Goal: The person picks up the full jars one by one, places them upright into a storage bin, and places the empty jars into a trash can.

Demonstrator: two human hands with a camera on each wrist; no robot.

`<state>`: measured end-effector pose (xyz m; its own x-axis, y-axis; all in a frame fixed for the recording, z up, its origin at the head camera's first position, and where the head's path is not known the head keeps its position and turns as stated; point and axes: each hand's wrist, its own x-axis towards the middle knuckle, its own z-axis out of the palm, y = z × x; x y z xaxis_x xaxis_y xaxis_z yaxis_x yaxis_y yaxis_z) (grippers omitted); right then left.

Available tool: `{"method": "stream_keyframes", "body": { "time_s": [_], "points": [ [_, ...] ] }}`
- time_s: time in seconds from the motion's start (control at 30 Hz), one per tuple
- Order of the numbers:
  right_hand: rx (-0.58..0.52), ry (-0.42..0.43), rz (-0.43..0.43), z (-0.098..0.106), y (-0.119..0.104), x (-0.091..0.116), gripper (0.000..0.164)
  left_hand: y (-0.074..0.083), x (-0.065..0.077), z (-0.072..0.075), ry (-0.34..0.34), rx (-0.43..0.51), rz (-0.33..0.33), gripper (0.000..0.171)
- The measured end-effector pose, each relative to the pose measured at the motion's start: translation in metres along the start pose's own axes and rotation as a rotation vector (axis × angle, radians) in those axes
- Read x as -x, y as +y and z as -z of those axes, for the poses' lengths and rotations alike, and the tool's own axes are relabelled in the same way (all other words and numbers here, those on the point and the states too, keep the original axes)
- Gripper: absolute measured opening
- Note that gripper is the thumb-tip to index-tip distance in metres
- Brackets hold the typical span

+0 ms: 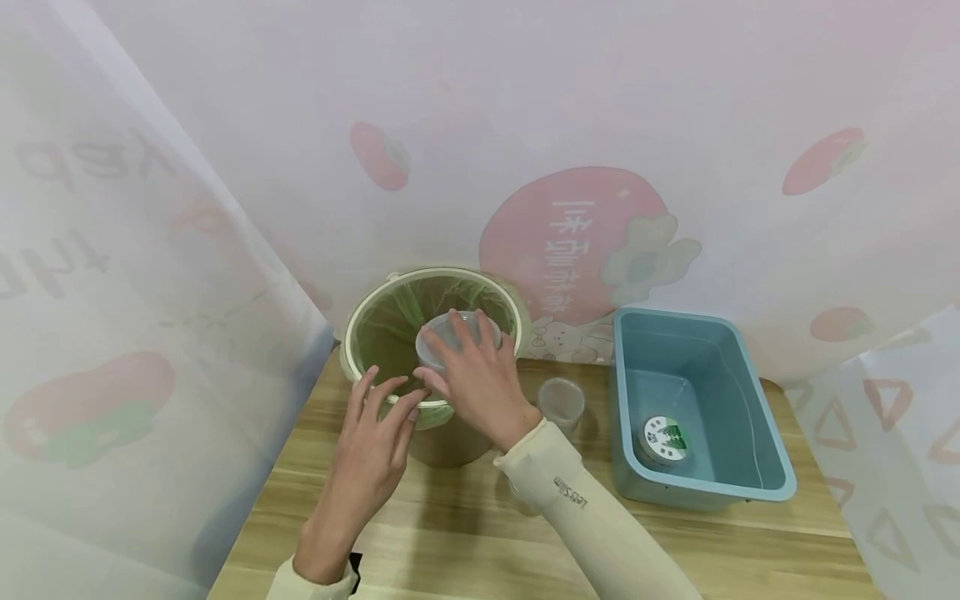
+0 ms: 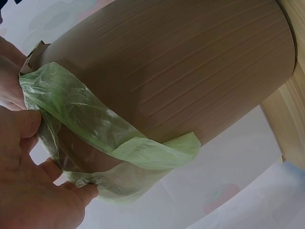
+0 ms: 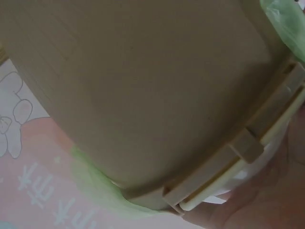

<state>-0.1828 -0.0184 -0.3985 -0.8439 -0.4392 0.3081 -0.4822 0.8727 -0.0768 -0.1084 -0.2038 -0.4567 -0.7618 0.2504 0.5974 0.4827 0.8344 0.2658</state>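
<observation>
My right hand [image 1: 480,387] reaches over the bin's mouth and grips a clear round plastic container [image 1: 441,335] from above, its fingers spread across the top. The container overlaps the inside of the brown trash bin [image 1: 450,442], which has a pale rim and a green bin liner [image 2: 90,114] folded over its edge. At the near left side of the rim is my left hand [image 1: 375,442], fingers loosely bent and apart. In the left wrist view, its fingertips touch the liner's edge. The right wrist view shows mostly the bin wall and rim clip [image 3: 248,145]; the container is hidden there.
A clear plastic cup [image 1: 561,402] stands right of the bin, and another clear piece is partly covered by my right sleeve. Farther right, a blue basin [image 1: 628,392] holds a round tub with a white and green top [image 1: 664,438]. Printed fabric [image 1: 442,92] hangs behind the wooden table [image 1: 390,550].
</observation>
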Motion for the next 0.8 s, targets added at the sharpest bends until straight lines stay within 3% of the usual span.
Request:
{"method": "stream_keyframes", "body": {
  "time_s": [0.27, 0.57, 0.8],
  "points": [
    [-0.056, -0.104, -0.058, 0.000, 0.001, -0.002, 0.065, 0.000, 0.001, 0.000, -0.003, -0.003, 0.004, 0.025],
    [-0.071, -0.066, -0.003, 0.009, 0.004, 0.016, 0.060, 0.000, 0.000, 0.001, -0.005, 0.003, 0.013, 0.025],
    [-0.102, 0.027, 0.028, 0.009, 0.009, 0.032, 0.051, -0.001, 0.001, -0.001, -0.016, 0.002, 0.029, 0.026]
  ]
}}
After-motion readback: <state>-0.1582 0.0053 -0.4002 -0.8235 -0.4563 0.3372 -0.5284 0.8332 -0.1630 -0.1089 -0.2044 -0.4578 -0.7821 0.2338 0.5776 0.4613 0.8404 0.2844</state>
